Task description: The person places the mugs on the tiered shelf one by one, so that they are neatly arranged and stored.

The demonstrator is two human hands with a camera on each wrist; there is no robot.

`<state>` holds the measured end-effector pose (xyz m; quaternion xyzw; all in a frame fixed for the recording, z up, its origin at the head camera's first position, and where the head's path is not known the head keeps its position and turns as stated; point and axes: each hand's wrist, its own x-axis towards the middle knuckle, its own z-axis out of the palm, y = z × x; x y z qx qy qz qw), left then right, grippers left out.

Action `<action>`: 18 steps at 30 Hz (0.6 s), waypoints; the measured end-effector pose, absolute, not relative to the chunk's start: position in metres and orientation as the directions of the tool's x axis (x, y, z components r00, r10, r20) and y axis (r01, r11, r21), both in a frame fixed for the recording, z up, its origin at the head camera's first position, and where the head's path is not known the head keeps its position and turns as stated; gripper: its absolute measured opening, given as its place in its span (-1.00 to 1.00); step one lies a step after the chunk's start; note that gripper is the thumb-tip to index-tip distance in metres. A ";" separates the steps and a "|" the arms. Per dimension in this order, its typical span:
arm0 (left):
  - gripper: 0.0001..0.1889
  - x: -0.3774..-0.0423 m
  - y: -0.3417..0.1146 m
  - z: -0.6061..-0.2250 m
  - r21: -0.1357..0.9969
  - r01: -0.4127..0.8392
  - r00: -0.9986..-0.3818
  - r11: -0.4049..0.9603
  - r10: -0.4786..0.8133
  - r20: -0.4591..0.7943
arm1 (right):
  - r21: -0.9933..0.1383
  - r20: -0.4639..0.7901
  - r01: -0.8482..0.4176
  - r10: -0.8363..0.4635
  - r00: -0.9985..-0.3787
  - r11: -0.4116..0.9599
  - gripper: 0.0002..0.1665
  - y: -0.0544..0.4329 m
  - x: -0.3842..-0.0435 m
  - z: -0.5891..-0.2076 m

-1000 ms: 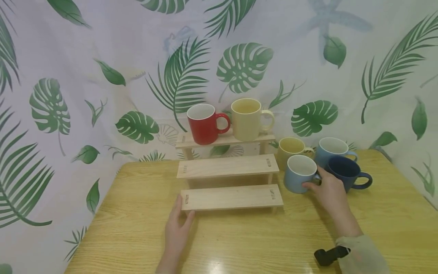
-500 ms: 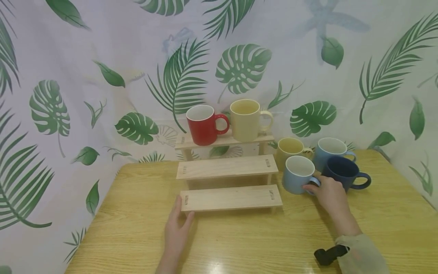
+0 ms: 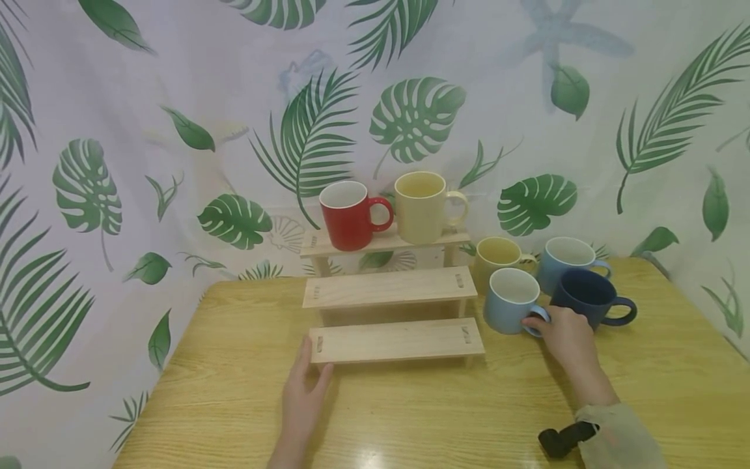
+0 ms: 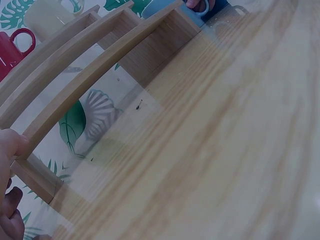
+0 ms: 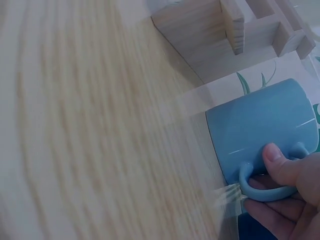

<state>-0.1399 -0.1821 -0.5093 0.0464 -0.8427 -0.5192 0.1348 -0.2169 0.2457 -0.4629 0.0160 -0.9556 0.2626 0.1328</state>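
My right hand (image 3: pixel 567 333) pinches the handle (image 5: pixel 267 194) of a light blue mug (image 3: pixel 508 302) with a white inside. The mug stands upright on the table, right of a three-step wooden rack (image 3: pixel 395 341). At the lowest step's left end my left hand (image 3: pixel 303 398) holds the corner, its thumb (image 4: pixel 14 142) against the wood. On the top step stand a red mug (image 3: pixel 347 221) and a pale yellow mug (image 3: pixel 418 212), handles to the right. The middle and lowest steps bear nothing.
Close around the held mug stand a yellow mug (image 3: pixel 492 254), a second light blue mug (image 3: pixel 553 268) and a dark blue mug (image 3: pixel 586 296). The wooden table (image 3: pixel 246 365) ends at a leaf-patterned cloth (image 3: pixel 222 117) behind the rack.
My right thumb and fingers have closed on the light blue mug's handle, and the mug has turned slightly, its handle showing more. The left hand and the rack stay in place.
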 end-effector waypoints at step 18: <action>-0.26 -0.140 -0.181 -0.511 0.890 0.070 -0.958 0.451 -0.217 0.186 | -0.547 0.331 -0.146 0.054 -0.942 0.824 -0.57 0.246 -0.207 -0.460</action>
